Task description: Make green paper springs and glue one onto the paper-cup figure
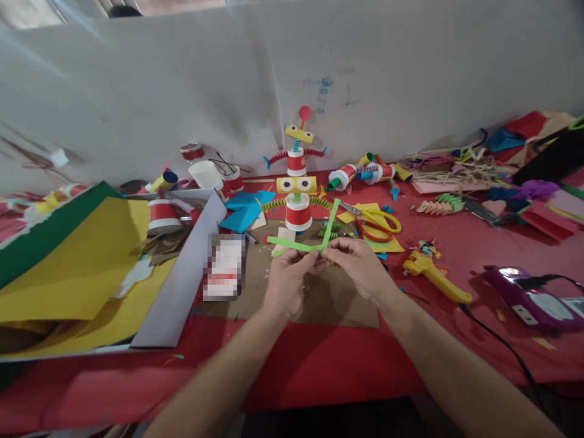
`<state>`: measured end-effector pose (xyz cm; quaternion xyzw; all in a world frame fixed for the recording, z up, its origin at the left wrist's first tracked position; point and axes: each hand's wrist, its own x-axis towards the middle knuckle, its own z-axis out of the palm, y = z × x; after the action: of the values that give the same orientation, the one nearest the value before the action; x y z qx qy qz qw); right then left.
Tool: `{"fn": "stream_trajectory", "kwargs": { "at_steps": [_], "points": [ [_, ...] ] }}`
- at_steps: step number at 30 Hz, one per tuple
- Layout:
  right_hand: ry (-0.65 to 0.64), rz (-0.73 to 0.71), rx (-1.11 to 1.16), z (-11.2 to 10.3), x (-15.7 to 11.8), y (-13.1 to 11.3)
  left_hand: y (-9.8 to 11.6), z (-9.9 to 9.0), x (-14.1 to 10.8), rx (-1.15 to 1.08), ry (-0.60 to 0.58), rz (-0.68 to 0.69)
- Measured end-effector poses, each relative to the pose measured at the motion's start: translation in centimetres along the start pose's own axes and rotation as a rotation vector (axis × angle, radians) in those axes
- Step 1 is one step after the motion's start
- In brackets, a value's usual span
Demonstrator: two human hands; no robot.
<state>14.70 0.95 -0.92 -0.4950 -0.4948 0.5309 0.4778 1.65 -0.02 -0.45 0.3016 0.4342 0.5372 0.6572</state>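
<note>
Between my hands are light green paper strips [331, 224], joined where my fingertips meet. One strip points up and away, another reaches out to the left. My left hand [288, 280] pinches the strips near the join. My right hand [353, 261] grips them at the same spot from the other side, fingers closed. Just beyond stands a paper cup figure [298, 213] with a yellow eyed head and folded green arms. Folded dark green paper [331, 230] lies partly behind the raised strip. Brown cardboard [337, 304] is spread under my hands.
Scissors [376, 222] with red and yellow handles lie on yellow paper to the right. A yellow glue gun [435, 278] and a purple power strip [531, 301] with a black cord are farther right. An open box [182, 286] of coloured paper takes up the left. A second figure [297, 161] stands behind.
</note>
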Motion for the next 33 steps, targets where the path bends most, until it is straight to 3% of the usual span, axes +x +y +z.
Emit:
{"fn": "stream_trajectory", "kwargs": {
  "at_steps": [9,18,22,30,33],
  "points": [
    [-0.069,0.037,0.169,-0.4,0.0,-0.5,-0.7,-0.9,0.6,-0.171,-0.087,-0.115],
    [-0.054,0.059,0.087,-0.2,-0.1,-0.5,-0.3,-0.8,0.6,-0.064,-0.096,-0.087],
    [-0.047,0.042,0.063,-0.4,0.0,-0.6,-0.1,-0.7,0.5,-0.015,-0.094,-0.038],
    [-0.169,-0.007,0.094,-0.7,-0.2,-0.8,-0.4,-0.4,0.5,-0.038,-0.043,0.11],
    [-0.14,-0.052,0.103,-0.3,-0.4,-0.5,-0.6,-0.4,0.4,-0.077,-0.024,0.15]
  ]
}}
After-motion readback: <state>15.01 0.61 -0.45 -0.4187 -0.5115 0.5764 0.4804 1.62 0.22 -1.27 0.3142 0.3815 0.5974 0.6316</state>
